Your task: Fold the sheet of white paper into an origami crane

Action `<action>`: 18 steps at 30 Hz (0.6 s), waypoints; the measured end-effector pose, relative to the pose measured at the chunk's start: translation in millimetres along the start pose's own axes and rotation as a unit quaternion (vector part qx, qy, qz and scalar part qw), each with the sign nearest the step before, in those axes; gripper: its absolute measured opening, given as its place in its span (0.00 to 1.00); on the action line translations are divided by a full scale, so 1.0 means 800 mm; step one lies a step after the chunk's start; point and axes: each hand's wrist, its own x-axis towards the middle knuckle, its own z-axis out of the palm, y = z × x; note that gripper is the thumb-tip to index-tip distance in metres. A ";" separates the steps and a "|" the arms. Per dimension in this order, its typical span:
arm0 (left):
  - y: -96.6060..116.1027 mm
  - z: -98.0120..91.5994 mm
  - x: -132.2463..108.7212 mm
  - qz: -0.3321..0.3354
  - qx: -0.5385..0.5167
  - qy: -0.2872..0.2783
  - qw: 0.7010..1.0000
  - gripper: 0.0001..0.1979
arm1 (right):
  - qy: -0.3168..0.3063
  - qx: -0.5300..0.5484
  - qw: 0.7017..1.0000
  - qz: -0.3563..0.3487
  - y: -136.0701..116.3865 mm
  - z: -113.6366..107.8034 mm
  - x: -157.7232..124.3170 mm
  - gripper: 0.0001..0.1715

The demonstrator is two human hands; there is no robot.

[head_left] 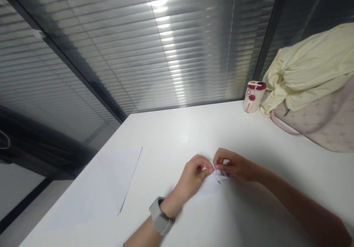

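Just above the white table, a small piece of folded white paper [220, 177] is between my two hands. My left hand [195, 171] pinches its upper left edge between thumb and forefinger. From the other side, my right hand [233, 164] grips it with thumb and fingertips, close beside the left fingertips. The folds are partly hidden by the fingers, so its exact shape is unclear. A grey watch [160, 216] is strapped on my left wrist.
White sheets of paper [94, 188] lie at the table's left. At the back right stands a cream and red coffee cup [253, 97], beside a pink quilted bag [326, 117] with a pale yellow garment [315, 69] over it. Window blinds [124, 47] rise behind the table [177, 132].
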 end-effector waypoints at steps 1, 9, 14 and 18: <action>0.000 0.000 0.000 -0.006 -0.004 -0.004 1.000 0.06 | -0.005 -0.005 1.000 0.002 -0.001 0.000 0.000 0.15; 0.006 0.004 -0.002 -0.026 -0.019 -0.010 0.999 0.09 | -0.029 -0.055 0.998 0.007 -0.008 0.000 -0.007 0.12; 0.013 0.004 -0.003 -0.019 0.003 -0.017 1.000 0.08 | -0.044 -0.049 0.998 -0.003 -0.012 -0.003 -0.007 0.11; 0.018 0.005 -0.003 -0.021 0.008 -0.022 1.000 0.07 | -0.036 -0.056 0.998 0.007 -0.008 -0.001 -0.007 0.09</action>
